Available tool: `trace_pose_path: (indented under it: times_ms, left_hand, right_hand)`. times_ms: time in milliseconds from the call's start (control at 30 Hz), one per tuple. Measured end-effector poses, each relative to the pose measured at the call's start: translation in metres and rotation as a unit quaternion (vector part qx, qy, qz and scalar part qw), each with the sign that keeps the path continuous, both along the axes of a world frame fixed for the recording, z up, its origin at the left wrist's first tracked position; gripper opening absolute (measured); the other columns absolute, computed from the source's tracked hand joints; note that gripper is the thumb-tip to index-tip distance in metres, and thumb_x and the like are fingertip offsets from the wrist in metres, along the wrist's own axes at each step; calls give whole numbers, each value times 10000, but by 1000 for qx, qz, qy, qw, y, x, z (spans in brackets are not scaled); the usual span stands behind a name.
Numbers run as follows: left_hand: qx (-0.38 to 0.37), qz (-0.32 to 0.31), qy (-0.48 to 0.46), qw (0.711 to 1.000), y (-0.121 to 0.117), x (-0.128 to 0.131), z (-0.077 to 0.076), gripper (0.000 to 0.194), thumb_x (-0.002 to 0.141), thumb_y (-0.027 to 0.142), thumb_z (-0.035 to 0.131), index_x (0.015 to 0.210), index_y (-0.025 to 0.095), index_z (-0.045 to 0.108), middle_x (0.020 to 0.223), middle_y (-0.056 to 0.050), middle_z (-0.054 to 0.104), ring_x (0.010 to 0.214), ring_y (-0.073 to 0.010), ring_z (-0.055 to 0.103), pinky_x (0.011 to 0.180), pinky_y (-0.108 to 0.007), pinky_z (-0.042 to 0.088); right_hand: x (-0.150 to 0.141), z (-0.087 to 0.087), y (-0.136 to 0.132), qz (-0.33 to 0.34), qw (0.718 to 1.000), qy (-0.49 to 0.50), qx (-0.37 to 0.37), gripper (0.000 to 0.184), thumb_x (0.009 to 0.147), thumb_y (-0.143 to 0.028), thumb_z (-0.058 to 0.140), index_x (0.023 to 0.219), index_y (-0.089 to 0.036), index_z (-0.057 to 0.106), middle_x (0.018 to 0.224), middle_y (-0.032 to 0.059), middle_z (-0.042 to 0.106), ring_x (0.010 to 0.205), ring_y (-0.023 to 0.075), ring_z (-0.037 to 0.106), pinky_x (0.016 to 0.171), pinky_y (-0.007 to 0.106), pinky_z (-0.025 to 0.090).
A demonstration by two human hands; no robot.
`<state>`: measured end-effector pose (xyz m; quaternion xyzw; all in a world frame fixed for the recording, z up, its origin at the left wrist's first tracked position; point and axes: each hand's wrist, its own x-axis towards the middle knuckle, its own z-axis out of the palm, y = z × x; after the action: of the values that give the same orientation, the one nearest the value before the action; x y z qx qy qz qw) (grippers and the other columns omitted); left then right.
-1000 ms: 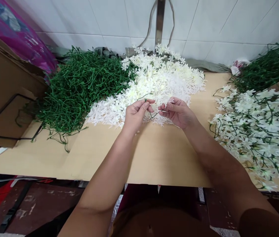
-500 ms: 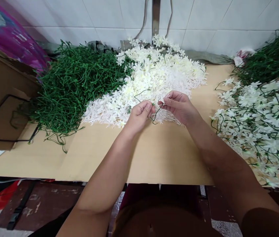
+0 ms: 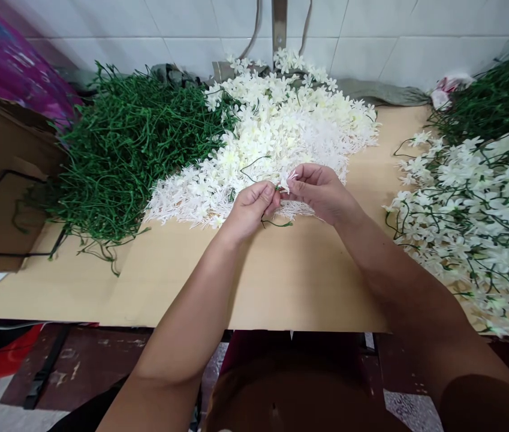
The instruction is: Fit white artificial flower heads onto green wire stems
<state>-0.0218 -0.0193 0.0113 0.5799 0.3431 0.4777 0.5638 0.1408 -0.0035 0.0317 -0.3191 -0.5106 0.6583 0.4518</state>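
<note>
My left hand (image 3: 254, 207) pinches a green artificial flower stem (image 3: 280, 224) between thumb and forefinger. Its thin ends stick out above and below the fingers. Close against it, my right hand (image 3: 321, 191) is closed in a pinch on a small white artificial flower piece (image 3: 291, 176). The fingertips of both hands almost meet where stem and white piece come together; whether the two are joined is hard to see. Just behind the hands spreads a heap of loose white flowers (image 3: 258, 141) with pale thin strands at its front.
A large heap of green stems (image 3: 132, 144) lies at the left, beside a cardboard box (image 3: 2, 174). White flowers on green stems (image 3: 474, 216) are piled at the right, with more green stems (image 3: 497, 102) behind. A tiled wall (image 3: 371, 48) backs the cardboard-covered table (image 3: 168, 276).
My right hand has moved left, bringing the white piece up to the stem in my left hand. The stem's lower end has swung outward to the right. The whole view has shifted slightly.
</note>
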Motion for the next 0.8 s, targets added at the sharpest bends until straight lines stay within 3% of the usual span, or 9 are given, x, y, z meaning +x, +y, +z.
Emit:
trace_pose_path:
  times_ms: [233, 500, 800]
  left_hand:
    - [-5, -3, 13, 1000, 1, -2, 1, 490, 754, 627, 626, 574, 178, 544, 482, 25, 376, 468, -83, 305, 472, -256, 221]
    - [-23, 8, 35, 999, 1, -4, -2, 517, 695, 657, 659, 547, 180, 525, 478, 28, 341, 462, -82, 266, 460, -259, 184]
    - [-16, -16, 66, 998, 3, -6, -8, 540, 690, 671, 651, 543, 170, 511, 512, 21, 385, 488, -82, 300, 481, -252, 205]
  right_hand:
    - [0, 0, 0, 7, 1000, -11, 17, 360, 585, -400, 858, 673, -183, 584, 667, -31, 576, 682, 98, 587, 771, 323, 570]
    - [-2, 1, -2, -31, 990, -103, 95, 374, 544, -379, 871, 641, -184, 568, 636, -36, 571, 614, 89, 556, 588, 238, 491]
    - [3, -8, -1, 15, 995, -94, 37, 400, 507, -389, 890, 668, -184, 587, 630, -34, 608, 642, 113, 606, 640, 263, 532]
